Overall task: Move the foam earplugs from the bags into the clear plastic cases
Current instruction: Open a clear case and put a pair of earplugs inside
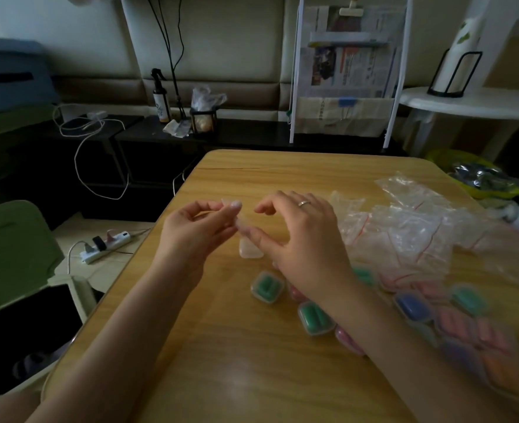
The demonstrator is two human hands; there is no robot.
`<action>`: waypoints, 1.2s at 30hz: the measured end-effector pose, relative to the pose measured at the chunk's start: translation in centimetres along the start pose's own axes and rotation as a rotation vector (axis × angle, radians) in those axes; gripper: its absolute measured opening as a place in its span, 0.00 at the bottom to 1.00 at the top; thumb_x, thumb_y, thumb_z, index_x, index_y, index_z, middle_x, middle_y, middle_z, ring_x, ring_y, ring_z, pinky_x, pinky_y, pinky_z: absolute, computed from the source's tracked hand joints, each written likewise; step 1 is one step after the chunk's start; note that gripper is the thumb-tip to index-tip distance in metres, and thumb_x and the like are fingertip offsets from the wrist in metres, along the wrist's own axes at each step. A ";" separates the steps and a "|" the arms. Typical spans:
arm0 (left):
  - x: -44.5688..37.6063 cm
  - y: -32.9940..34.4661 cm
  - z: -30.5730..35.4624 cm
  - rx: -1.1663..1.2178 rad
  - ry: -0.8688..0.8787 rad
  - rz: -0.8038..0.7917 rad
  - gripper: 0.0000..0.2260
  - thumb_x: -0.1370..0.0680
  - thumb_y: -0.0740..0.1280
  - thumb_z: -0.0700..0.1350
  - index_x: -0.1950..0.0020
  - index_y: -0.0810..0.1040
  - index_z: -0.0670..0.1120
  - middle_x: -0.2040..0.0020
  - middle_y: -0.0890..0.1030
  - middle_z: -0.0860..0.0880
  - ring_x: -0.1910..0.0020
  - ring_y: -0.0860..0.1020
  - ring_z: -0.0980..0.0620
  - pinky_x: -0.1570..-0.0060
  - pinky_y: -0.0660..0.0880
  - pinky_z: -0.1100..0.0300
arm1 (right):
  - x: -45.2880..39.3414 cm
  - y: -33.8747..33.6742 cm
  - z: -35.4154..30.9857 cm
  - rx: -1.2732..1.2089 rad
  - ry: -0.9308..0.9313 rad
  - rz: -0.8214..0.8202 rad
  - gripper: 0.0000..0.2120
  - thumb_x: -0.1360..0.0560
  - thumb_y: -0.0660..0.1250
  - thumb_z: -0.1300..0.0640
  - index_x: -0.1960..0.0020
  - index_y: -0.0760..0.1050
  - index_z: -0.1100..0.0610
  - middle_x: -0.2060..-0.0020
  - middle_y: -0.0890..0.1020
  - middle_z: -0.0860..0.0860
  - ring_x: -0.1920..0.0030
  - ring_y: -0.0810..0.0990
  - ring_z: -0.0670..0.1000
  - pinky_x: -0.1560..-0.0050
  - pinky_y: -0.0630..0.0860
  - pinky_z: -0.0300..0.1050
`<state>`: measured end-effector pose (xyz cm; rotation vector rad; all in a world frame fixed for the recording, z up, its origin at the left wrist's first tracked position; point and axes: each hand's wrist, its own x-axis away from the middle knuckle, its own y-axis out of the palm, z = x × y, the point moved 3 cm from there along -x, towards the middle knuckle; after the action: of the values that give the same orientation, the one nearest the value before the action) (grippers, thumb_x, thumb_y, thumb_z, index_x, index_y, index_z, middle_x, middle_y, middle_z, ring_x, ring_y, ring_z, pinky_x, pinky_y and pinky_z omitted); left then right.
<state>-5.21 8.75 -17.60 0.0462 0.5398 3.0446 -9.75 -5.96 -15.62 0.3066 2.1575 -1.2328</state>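
I see both forearms reaching in from six o'clock over the wooden table (282, 377). The left hand (191, 230) is raised, palm turned inward, fingers curled and pinching a clear plastic case (237, 213), apparently open, though blur hides its hinge. The right hand (301, 239), wearing a ring (303, 203), pinches the same case from three o'clock. Filled cases (266, 286) lie at five o'clock of the hands; bags (404, 233) sit at three o'clock.
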 end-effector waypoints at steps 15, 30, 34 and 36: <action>1.0 1.8 0.7 -0.141 0.070 -0.150 0.12 0.39 0.74 0.42 0.58 0.76 0.42 0.61 0.83 0.45 0.59 0.83 0.49 0.53 0.81 0.56 | 0.6 -0.1 0.4 -0.664 0.361 -0.068 0.04 0.26 0.70 0.59 0.53 0.76 0.54 0.63 0.81 0.47 0.67 0.78 0.42 0.69 0.73 0.32; 1.2 2.0 1.0 -0.252 0.120 -0.091 0.08 0.30 0.71 0.41 0.53 0.80 0.40 0.60 0.83 0.46 0.60 0.82 0.52 0.58 0.80 0.62 | 0.6 -0.2 0.9 -0.984 0.639 -0.067 0.07 0.24 0.68 0.62 0.48 0.77 0.53 0.55 0.83 0.56 0.60 0.84 0.48 0.56 0.79 0.58; 1.7 2.9 0.3 -0.516 0.194 -0.126 0.09 0.26 0.68 0.46 0.54 0.77 0.41 0.65 0.81 0.51 0.65 0.80 0.56 0.64 0.78 0.64 | 0.6 -0.3 0.2 -0.831 0.422 -0.019 0.08 0.23 0.65 0.63 0.45 0.73 0.54 0.57 0.81 0.52 0.59 0.83 0.46 0.63 0.79 0.37; 2.0 3.2 0.3 -0.618 0.268 -0.135 0.08 0.25 0.67 0.47 0.55 0.78 0.42 0.65 0.81 0.52 0.66 0.79 0.58 0.65 0.78 0.64 | 0.8 -0.3 0.0 -0.783 0.352 0.006 0.08 0.22 0.64 0.63 0.45 0.73 0.54 0.59 0.79 0.49 0.60 0.82 0.46 0.67 0.76 0.34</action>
<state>-7.32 5.96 -16.21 -0.4033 -0.3902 2.9491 -10.51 -6.26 -15.89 0.1939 2.7374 -0.2640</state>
